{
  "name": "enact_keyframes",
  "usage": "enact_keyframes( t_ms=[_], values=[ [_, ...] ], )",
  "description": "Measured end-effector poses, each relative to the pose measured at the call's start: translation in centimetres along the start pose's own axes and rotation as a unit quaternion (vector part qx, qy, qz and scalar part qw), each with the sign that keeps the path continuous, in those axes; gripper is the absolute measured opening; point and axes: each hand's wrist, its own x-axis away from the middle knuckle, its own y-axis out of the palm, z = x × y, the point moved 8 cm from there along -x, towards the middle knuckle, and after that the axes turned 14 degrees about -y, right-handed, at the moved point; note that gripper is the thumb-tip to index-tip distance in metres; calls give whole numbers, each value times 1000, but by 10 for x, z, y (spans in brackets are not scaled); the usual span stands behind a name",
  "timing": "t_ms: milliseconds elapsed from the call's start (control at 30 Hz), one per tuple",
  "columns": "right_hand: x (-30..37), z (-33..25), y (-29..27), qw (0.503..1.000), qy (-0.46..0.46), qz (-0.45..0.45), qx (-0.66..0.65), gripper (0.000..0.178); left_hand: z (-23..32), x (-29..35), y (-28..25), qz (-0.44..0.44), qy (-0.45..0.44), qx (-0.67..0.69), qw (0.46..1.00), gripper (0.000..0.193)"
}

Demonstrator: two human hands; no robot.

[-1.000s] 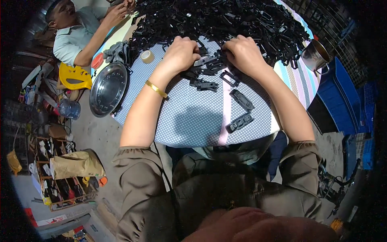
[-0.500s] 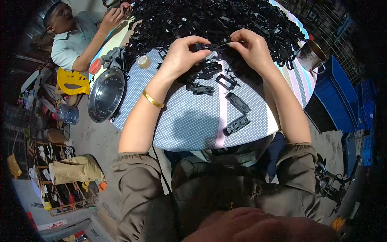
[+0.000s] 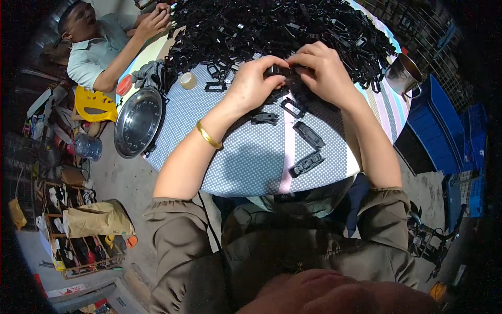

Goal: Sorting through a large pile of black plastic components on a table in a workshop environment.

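Observation:
Both my hands are close together over the near edge of a large heap of black plastic parts [image 3: 235, 31]. My left hand [image 3: 254, 81] is closed, a small black plastic part [image 3: 274, 70] pinched between thumb and fingers. Beside it, my right hand [image 3: 323, 68] curls its fingers inward at that part; what lies between its fingertips is hidden. Below the hands, a black rectangular frame [image 3: 293, 107] and a small black clip-like piece [image 3: 264, 119] lie on the patterned tablecloth [image 3: 246, 157]. Nearer me rest two longer black housings, one [image 3: 309, 134] above the other [image 3: 307, 164].
A steel basin [image 3: 138, 123] stands at the table's left, near a tape roll [image 3: 187, 80] and a red lid [image 3: 124, 85]. At the right edge is a metal mug [image 3: 402, 75], with blue crates [image 3: 434, 125] beyond. Another person [image 3: 104, 47] sits at the far left.
My hands have come closer together and slightly nearer me, the left moving right with its black part. The other person's hands have shifted a little.

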Motion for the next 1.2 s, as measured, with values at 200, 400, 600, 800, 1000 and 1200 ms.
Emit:
enact_keyframes(
  t_ms=[200,400,600,800,1000,1200],
  values=[
    [4,22,-14,989,136,14,-49,25,-8,-3,0,3,-28,74,997,24],
    [22,35,12,880,329,34,-341,24,-7,-1,-4,59,-28,72,995,24],
    [30,40,23,870,352,82,-335,28,-2,2,-7,129,5,-25,991,25],
    [28,33,14,897,356,115,-235,22,-2,6,-11,181,56,29,981,25],
    [28,32,11,906,365,100,-190,25,0,6,-7,142,25,43,989,30],
    [28,28,20,916,333,108,-199,25,-5,2,2,34,13,174,984,39]
  ],
)
